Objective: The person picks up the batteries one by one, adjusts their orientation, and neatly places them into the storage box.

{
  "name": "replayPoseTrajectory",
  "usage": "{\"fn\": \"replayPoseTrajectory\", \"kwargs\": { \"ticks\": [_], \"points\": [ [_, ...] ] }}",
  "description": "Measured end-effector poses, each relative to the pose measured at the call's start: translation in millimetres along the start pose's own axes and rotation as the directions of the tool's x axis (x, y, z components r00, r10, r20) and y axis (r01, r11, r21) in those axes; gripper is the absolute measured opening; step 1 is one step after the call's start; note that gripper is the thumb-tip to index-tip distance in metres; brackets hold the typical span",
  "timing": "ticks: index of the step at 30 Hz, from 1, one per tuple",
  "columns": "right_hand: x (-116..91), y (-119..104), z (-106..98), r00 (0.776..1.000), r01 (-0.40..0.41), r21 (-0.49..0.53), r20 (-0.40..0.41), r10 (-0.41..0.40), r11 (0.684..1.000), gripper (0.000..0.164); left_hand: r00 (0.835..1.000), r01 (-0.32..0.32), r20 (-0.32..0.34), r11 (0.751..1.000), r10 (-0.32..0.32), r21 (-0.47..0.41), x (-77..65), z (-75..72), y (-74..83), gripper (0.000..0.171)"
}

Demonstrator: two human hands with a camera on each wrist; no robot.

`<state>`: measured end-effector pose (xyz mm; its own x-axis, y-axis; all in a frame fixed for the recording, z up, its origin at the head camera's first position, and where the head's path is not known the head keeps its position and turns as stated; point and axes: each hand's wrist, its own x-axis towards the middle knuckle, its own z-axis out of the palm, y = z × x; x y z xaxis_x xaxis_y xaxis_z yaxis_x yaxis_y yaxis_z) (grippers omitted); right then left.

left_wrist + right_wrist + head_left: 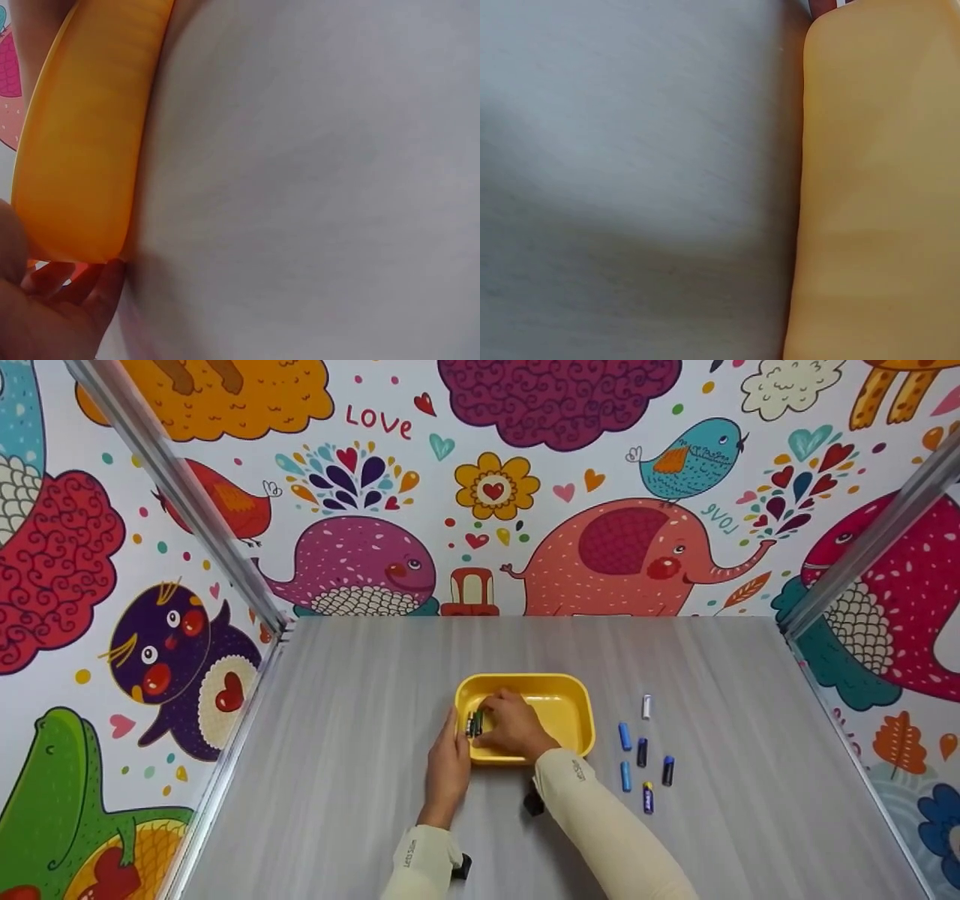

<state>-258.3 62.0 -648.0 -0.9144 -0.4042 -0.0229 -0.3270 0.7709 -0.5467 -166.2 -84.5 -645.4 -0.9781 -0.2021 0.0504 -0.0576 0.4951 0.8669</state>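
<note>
A yellow plastic tray (555,682) sits on the table, with several small batteries (470,724) standing side by side at its left end. My right hand (516,724) reaches into the tray from the front right. Its thumb and finger pinch a dark green battery (479,723) at its two ends, beside the others. Along the outside of the tray's left wall lies my left hand (448,761), its fingers extended against the wall. In the left wrist view the fingertips (112,274) touch the tray's end. The right wrist view shows the tray's outer wall (877,187), while the batteries are hidden there.
Several loose batteries lie right of the tray: a white one (646,706), blue ones (625,736), dark ones (642,752) and a purple one with a yellow end (648,798). Metal rails (217,769) edge the grey table (352,735); a patterned wall (600,472) stands behind.
</note>
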Motion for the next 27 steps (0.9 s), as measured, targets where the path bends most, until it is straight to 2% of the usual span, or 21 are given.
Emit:
{"fn": "replayPoseTrajectory", "kwargs": {
  "ticks": [8,13,18,21,27],
  "points": [
    [-0.3,-4.4,-10.0,0.999,-0.010,0.050,0.048,0.008,0.999,0.066,1.000,0.017,0.005,0.999,-0.018,0.034,-0.1,-1.2,0.9,0.054],
    [-1.0,-6.8,-23.2,0.992,-0.055,0.156,0.117,0.037,0.986,0.072,0.999,0.035,0.019,0.999,-0.036,0.035,-0.2,-1.3,3.2,0.054],
    [-6.7,-5.3,-40.2,0.982,-0.098,0.178,0.178,0.066,0.979,0.069,0.997,0.070,0.039,0.997,-0.070,0.016,0.8,-0.2,3.5,0.055],
    [-11.7,-4.0,-51.8,0.979,-0.118,0.191,0.185,0.082,0.974,0.067,0.995,0.093,0.043,0.996,-0.092,0.000,0.9,-0.1,3.6,0.055],
    [-21.8,1.9,-77.2,0.987,-0.092,0.200,0.150,0.062,0.976,0.065,0.998,0.065,0.028,0.998,-0.064,-0.003,0.9,-0.5,2.8,0.054]
  ]
}}
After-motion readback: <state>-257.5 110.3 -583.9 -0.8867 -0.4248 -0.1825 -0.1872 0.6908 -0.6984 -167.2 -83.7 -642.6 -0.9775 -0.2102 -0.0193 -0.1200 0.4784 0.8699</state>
